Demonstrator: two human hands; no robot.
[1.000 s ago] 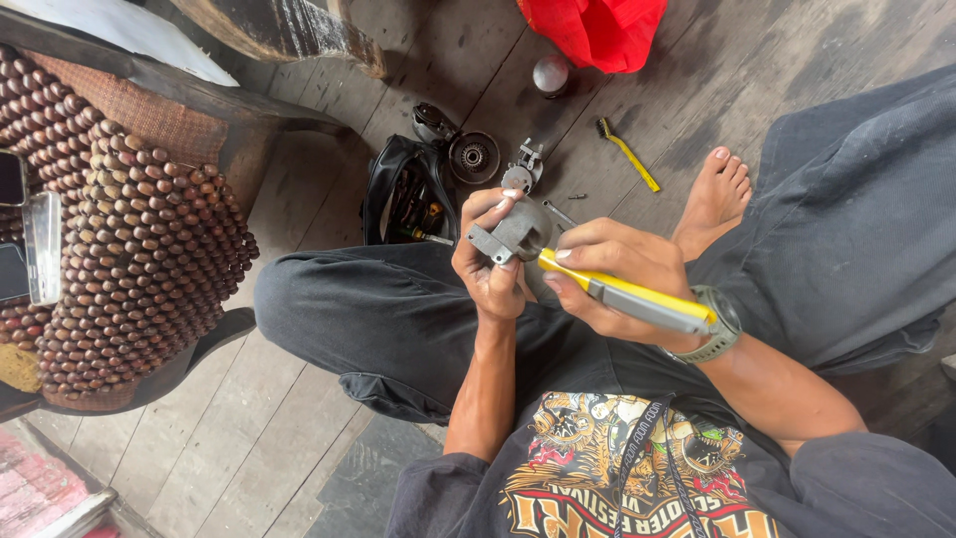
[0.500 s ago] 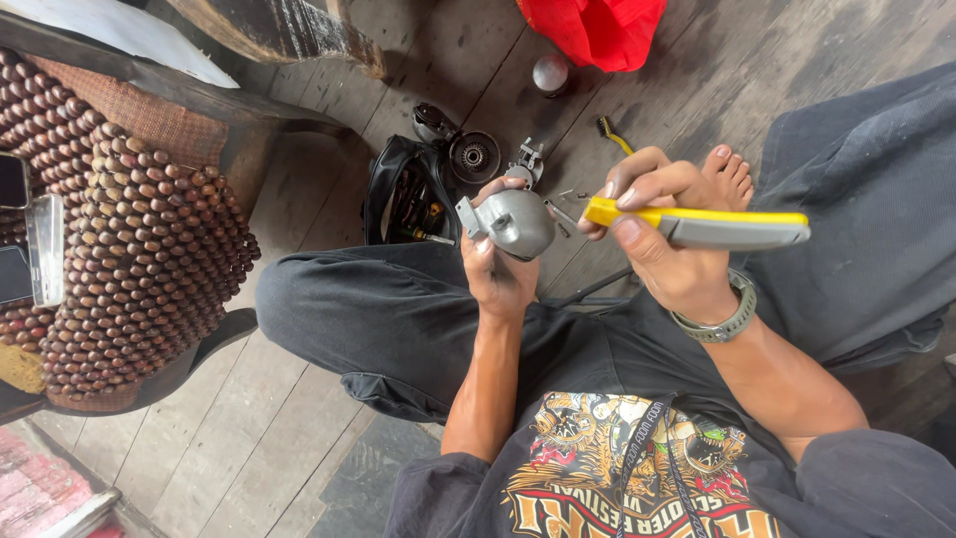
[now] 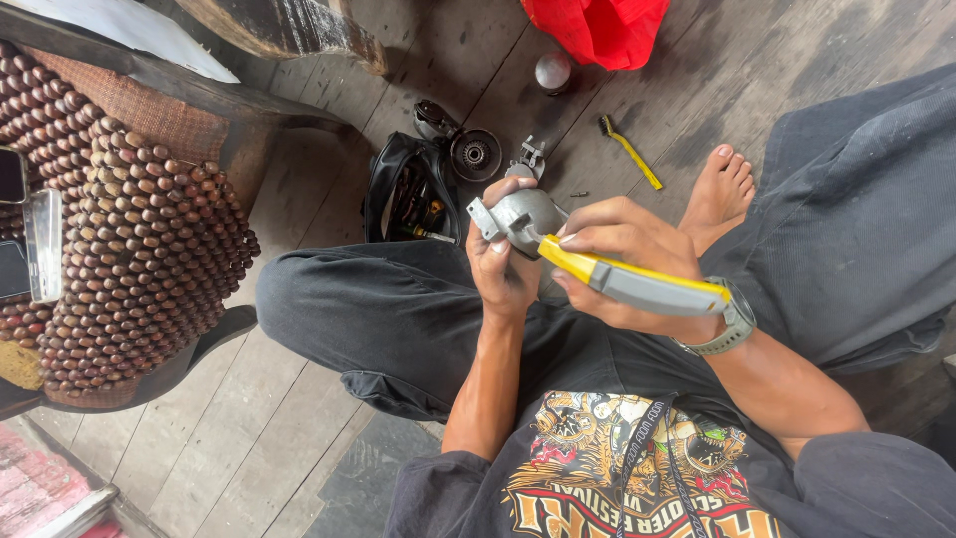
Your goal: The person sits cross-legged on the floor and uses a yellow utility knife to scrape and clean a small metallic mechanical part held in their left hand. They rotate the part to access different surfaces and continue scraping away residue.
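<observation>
Seen from the head camera, a person sits cross-legged on a weathered grey plank floor (image 3: 249, 438), both hands raised over the lap so the work sits close under the eyes. The left hand (image 3: 503, 264) has its grip closed around a rounded grey cast-metal housing (image 3: 523, 214), fingers wrapped beneath it and thumb at its side, evidently to keep the part steady and turned up toward the tool. The right hand (image 3: 622, 259), a grey watch on its wrist, has its grip closed on a yellow-and-grey plastic tool handle (image 3: 637, 284), held low and slanted so that its yellow front end meets the housing; the tip itself is hidden behind the fingers and cannot be made out. The housing is thus held in the air above the left knee, touching the tool, well clear of the floor. Beyond the hands, a black open tool pouch (image 3: 408, 194) lies just past the knee, within easy reach, with a dark round bearing-like metal part (image 3: 475, 154) and a small grey metal bracket (image 3: 530, 156) set beside it. A slim yellow-handled brush (image 3: 629, 151) rests on the boards near the bare foot (image 3: 719, 191), and a small silver ball-shaped object (image 3: 553, 72) lies close to a bright red plastic bag (image 3: 597, 28) at the top edge. At the left, a brown wooden beaded seat mat (image 3: 129, 239) covers a chair.
</observation>
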